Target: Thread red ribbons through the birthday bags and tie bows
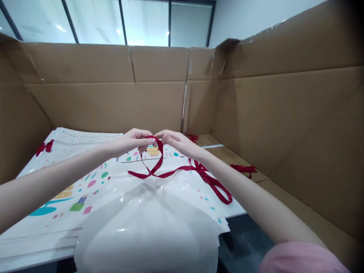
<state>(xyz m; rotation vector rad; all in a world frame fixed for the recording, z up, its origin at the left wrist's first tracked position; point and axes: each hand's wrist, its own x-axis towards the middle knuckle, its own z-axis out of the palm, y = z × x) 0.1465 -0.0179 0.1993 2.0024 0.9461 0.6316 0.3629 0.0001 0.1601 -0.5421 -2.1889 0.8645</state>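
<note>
My left hand (136, 139) pinches a dark red ribbon (170, 174) near the middle of the view. Close against its fingertips, my right hand (174, 140) has its fingers bent at the top of the ribbon loop; what its fingertips grip is hidden. The ribbon hangs in a loop, crosses itself, and runs right to a looped bundle (217, 189) under my right forearm. Below lies a glossy white plastic sheet or bag (150, 227), gathered toward the ribbon. Printed white sheets (93, 189) with colourful party pictures are spread beneath.
Tall cardboard walls (99, 102) surround the work area at the back and both sides. A red bow (44, 147) lies at the far left. More red ribbon (243, 168) lies on cardboard at the right, and a red bundle (193, 138) sits behind my right hand.
</note>
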